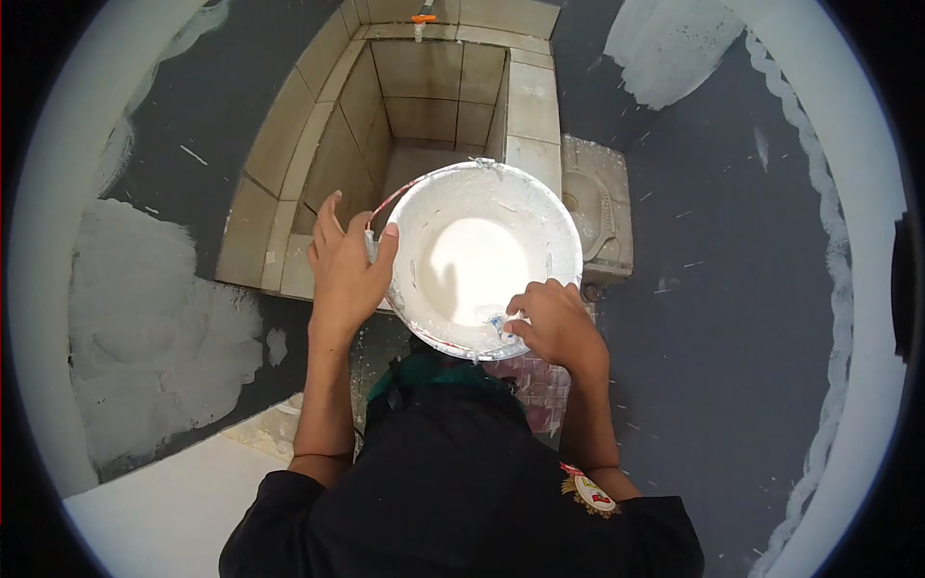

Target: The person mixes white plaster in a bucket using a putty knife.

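A white bucket (pixel 565 226) with a smeared rim is in front of me, with white paint-like liquid (pixel 482 260) in it. A red-and-white wire handle (pixel 393 199) hangs down on its left side. My left hand (pixel 345 275) is beside that side with its fingers spread. Its thumb is at the rim, and the handle's pale grip (pixel 370 247) lies between thumb and forefinger. Over the near right rim, my right hand (pixel 562 328) has its fingers pinched together. A small blue-and-white bit (pixel 497 323) shows at the fingertips, too small to name.
Behind the bucket is a tiled basin (pixel 532 101) with an orange-handled tap (pixel 422 19). A splattered squat toilet (pixel 617 193) lies to the right. Dark grey walls (pixel 713 318) carry white patches (pixel 154 328). Pinkish floor tiles (pixel 544 390) show below.
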Motion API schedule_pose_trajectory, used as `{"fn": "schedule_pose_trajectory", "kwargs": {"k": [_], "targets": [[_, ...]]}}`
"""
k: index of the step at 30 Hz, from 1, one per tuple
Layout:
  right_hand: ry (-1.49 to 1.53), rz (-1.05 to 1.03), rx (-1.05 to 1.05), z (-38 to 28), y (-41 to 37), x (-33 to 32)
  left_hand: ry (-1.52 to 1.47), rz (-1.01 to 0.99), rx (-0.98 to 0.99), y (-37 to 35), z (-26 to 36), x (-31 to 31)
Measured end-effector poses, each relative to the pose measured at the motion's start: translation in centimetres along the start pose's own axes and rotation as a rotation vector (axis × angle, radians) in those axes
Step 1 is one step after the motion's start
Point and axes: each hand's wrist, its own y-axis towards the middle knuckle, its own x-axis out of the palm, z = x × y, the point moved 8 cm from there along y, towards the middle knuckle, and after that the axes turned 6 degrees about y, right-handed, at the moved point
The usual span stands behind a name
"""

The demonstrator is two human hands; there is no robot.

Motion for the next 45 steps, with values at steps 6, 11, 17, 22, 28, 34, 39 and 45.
{"fn": "schedule_pose_trajectory", "kwargs": {"k": [6, 11, 17, 22, 28, 34, 39, 45], "targets": [[-0.293, -0.029, 0.176, -0.7, 2.5, 3.1, -0.403, 0.109, 0.16, 1.1, 2.2, -0.2], [-0.403, -0.077, 0.21, -0.4, 4.2, 5.7, -0.698, -0.075, 0.328, 2.0, 4.1, 1.3], [-0.428, -0.138, 0.215, -0.5, 4.9, 6.5, -0.837, -0.148, 0.358, 2.6, 3.3, 1.9], [-0.506, -0.12, 0.229, -0.6, 5.4, 6.3, -0.887, -0.179, 0.429, 2.6, 3.4, 2.3], [-0.359, -0.266, 0.326, 0.0, 7.4, 6.1, -0.958, -0.225, 0.418, 3.0, 2.9, 2.9], [-0.312, -0.169, 0.342, 1.8, 9.8, 5.1, -1.055, -0.279, 0.382, 3.0, 2.1, 3.8], [-0.31, -0.18, 0.338, 1.3, 11.9, 4.8, -1.102, -0.268, 0.345, 3.3, 1.3, 4.1], [-0.194, -0.156, 0.201, -1.0, 13.5, 7.1, -1.127, -0.309, 0.295, 3.7, 0.4, 5.3]]}}
